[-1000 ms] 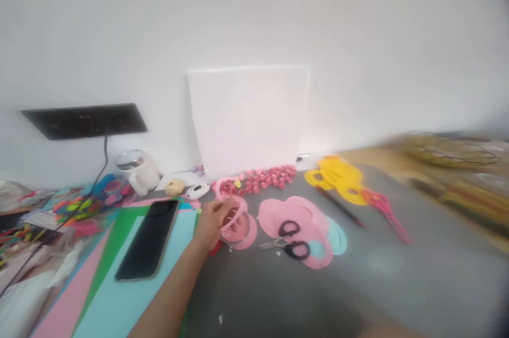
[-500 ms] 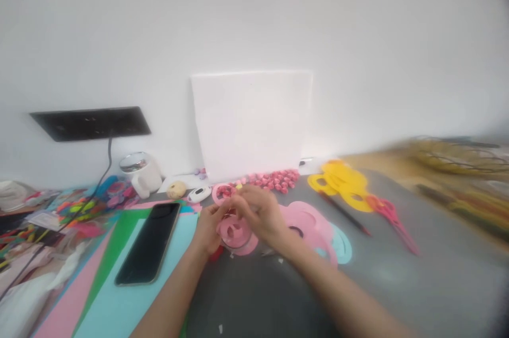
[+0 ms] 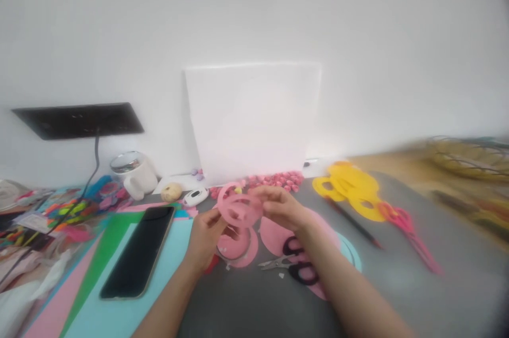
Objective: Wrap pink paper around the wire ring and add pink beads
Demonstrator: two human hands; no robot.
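Note:
My left hand and my right hand hold a curling pink paper spiral between them, raised over the grey table mat. The left fingers pinch its left side; the right fingers close on its right edge. Under it lie more pink paper cutouts, partly hidden by the left hand. Small black-handled scissors rest just below my right hand, on pink paper. Larger pink rounds and light-blue cut paper are partly covered by my right forearm.
Behind the hands, several small pink-red pieces lie before a white board. To the left are a phone on coloured sheets and a white mug. To the right are yellow cutouts, a pencil and pink scissors.
My hands have moved apart, the right one shifting right, and the pink spiral now stretches open between them. The black-handled scissors have come into view.

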